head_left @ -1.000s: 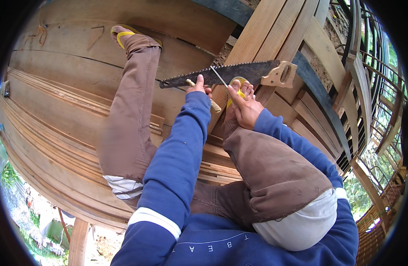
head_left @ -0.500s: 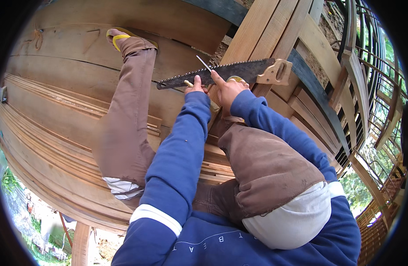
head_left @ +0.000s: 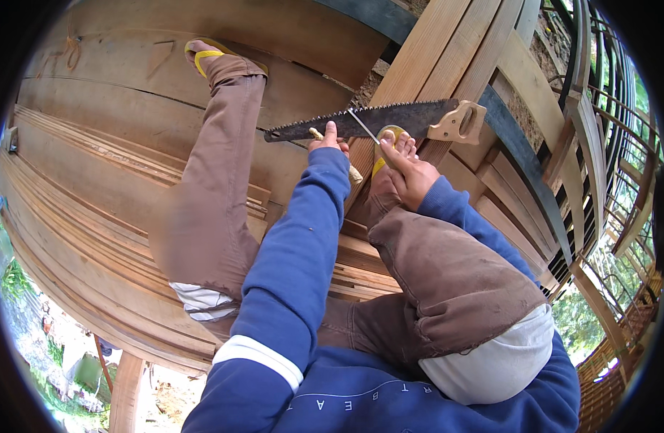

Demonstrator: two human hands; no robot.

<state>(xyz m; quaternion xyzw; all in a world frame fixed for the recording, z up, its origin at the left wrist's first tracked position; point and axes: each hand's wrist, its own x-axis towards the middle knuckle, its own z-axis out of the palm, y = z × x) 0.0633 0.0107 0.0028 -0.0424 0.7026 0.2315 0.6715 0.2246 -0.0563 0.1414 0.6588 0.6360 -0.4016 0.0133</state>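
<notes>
A handsaw (head_left: 389, 119) lies across the boards, its toothed edge facing away from me and its pale wooden handle at the right. My left hand (head_left: 330, 141) is closed at the blade's near edge, thumb laid against the metal. A short, light-coloured stick (head_left: 355, 175) sticks out on both sides of that hand; whether the fingers grip it too is hidden. In my right hand (head_left: 413, 175) is a thin metal file (head_left: 363, 126), with its forefinger stretched along it. The file's far tip reaches the saw teeth, slanting over the blade.
My right foot in a yellow sandal (head_left: 380, 164) rests close behind the blade. The other sandalled foot (head_left: 202, 59) is stretched out at the upper left. Long planks (head_left: 426, 50) run beneath the saw, and stacked boards (head_left: 101, 216) lie at the left. Curved metal bars (head_left: 621, 94) stand at the right.
My right hand has drawn back toward me and to the right, pulling the file along, which uncovers the foot. My left hand stays at the blade. The whole view has shifted slightly.
</notes>
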